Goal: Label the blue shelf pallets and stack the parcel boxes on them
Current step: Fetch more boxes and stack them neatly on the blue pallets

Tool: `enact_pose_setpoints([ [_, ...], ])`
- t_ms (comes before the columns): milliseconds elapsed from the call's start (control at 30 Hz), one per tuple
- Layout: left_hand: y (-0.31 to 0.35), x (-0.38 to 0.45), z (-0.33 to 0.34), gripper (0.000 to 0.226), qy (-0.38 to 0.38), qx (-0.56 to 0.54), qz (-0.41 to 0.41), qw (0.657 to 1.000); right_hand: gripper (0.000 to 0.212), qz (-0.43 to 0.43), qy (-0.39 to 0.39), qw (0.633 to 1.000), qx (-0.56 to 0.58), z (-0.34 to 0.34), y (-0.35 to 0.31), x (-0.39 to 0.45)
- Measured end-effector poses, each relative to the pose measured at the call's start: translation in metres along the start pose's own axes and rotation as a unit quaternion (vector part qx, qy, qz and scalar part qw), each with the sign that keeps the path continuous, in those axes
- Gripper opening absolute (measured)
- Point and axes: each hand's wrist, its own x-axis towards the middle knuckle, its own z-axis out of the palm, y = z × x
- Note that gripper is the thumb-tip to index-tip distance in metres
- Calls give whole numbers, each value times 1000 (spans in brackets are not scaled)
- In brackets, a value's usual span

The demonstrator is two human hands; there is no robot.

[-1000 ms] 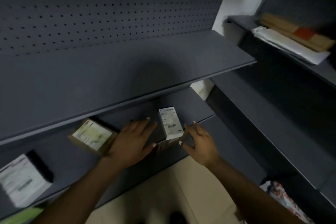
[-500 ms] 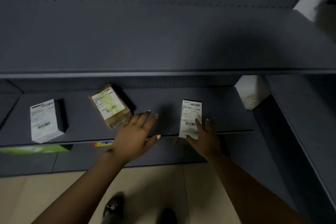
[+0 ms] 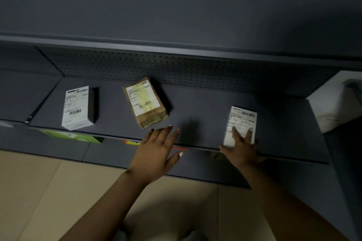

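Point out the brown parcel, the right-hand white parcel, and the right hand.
brown parcel (image 3: 144, 98): head view, on its yellowish label.
right-hand white parcel (image 3: 242, 120): head view, upper part of its label.
right hand (image 3: 242, 147): head view, back of the hand, fingers flat on that parcel.

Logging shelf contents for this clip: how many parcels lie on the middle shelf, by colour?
White-labelled parcels: 2, the left one and the one under the right hand.
Brown parcel: 1.
Total: 3.
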Motion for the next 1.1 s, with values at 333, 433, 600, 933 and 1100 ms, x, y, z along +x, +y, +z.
enact_pose_setpoints([
  [333,-56,-43,-32,64,-22,-7,-50,998,79,-99,72,991,64,-43,-69,-74],
  [433,-87,-60,-50,64,-13,-11,-63,998,80,-142,71,985,72,-51,-112,-104],
  [600,-152,-93,-74,65,13,-16,-66,998,81,-183,47,980,62,-48,-194,-153],
  [933,-296,-111,-81,66,9,10,-64,998,85,-162,37,986,24,-3,-323,-191],
  [1100,-341,-91,-54,79,-47,-25,-105,993,86,-153,39,987,10,22,-347,-188],
])
